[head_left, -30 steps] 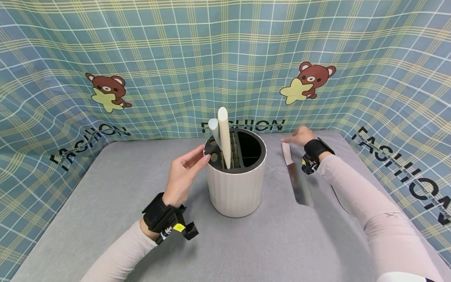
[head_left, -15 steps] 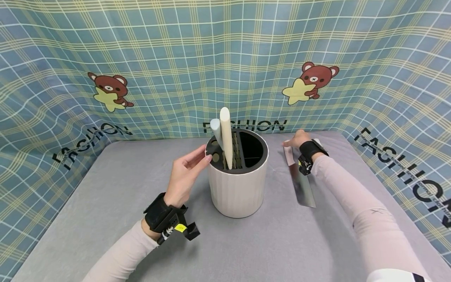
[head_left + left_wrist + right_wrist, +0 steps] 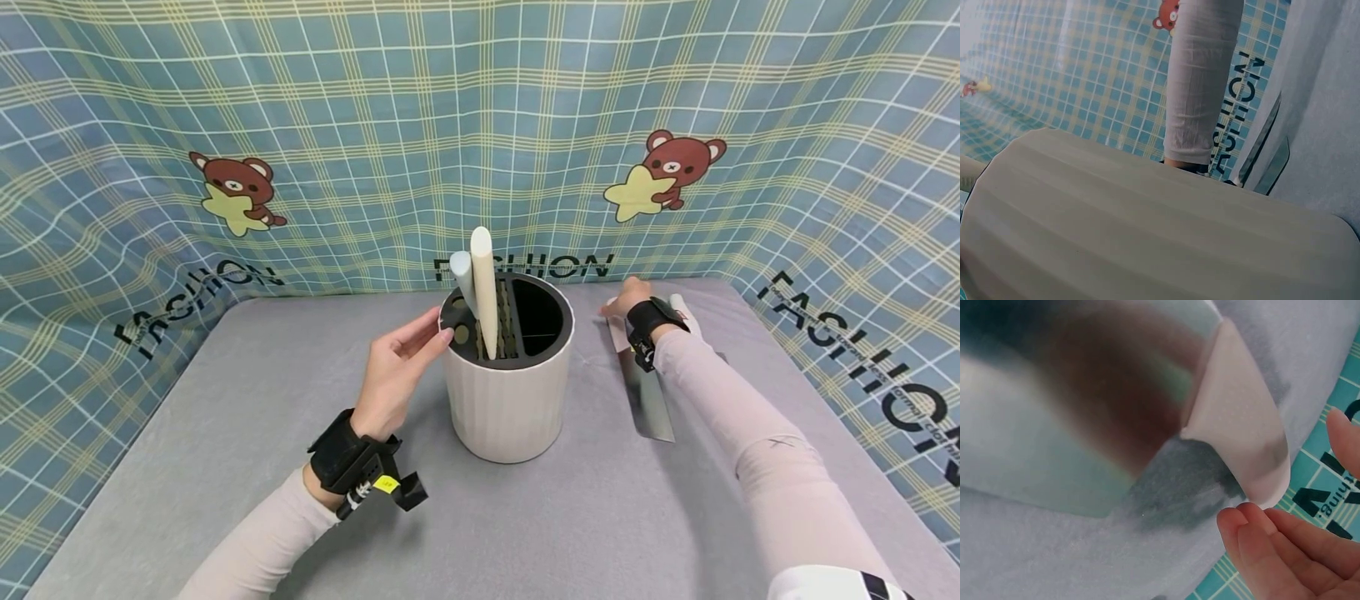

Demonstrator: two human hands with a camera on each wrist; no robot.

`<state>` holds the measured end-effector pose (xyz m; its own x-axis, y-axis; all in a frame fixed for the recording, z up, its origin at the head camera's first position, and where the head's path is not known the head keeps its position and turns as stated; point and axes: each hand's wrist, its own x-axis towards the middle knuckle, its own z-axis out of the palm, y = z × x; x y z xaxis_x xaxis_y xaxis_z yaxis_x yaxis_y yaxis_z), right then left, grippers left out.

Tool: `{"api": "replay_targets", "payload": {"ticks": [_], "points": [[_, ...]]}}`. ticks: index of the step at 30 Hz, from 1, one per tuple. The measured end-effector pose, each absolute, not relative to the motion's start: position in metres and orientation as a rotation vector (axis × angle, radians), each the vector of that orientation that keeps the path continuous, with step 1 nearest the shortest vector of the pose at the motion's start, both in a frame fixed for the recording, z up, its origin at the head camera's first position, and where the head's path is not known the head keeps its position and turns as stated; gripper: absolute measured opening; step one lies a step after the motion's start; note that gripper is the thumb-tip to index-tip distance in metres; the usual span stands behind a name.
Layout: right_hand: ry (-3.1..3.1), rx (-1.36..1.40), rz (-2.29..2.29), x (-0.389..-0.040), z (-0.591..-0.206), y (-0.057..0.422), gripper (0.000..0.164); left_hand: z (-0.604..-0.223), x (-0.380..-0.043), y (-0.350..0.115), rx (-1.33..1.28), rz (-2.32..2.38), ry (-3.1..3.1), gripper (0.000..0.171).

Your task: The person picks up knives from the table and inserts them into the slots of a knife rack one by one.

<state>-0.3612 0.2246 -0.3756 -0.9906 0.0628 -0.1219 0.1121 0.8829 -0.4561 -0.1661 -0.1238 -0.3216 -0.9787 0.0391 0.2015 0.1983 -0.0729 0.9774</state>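
Note:
A white ribbed knife holder [image 3: 507,417] with a black top stands mid-table in the head view. It holds a cream-handled utensil [image 3: 483,287] and a pale blue-handled one [image 3: 463,279], leaning together. My left hand [image 3: 393,371] holds the holder's left rim, thumb in front; in the left wrist view the holder wall [image 3: 1116,225] hides the fingers. To the right, a broad-bladed kitchen knife [image 3: 647,400] lies flat, pale pink handle away from me. Around that handle's end my right hand [image 3: 630,298] hovers; in the right wrist view, fingers lie beside the handle [image 3: 1244,419], thumb apart.
Partly behind the right wrist lies another knife, its white handle [image 3: 684,312] visible. The grey tabletop [image 3: 247,400] is bordered by a plaid curtain [image 3: 360,167] behind and at both sides. The left wrist view shows two blades, one being a slim blade [image 3: 1263,139].
My right hand has shifted slightly toward the knife handle, and its forearm has swung left, uncovering the second knife's white handle. My left hand stays on the holder.

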Motion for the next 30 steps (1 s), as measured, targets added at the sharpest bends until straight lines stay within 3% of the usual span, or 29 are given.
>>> {"api": "replay_targets", "payload": {"ticks": [11,30], "points": [[2.953,0.149,-0.637,-0.378,-0.395,0.225,0.040,-0.322,-0.167,-0.124,-0.275,-2.206,-2.058,0.049],[2.981,0.125,-0.439,-0.363,-0.386,0.213,0.032,-0.319,-0.166,-0.124,-0.267,-2.206,-2.063,0.048]]}}
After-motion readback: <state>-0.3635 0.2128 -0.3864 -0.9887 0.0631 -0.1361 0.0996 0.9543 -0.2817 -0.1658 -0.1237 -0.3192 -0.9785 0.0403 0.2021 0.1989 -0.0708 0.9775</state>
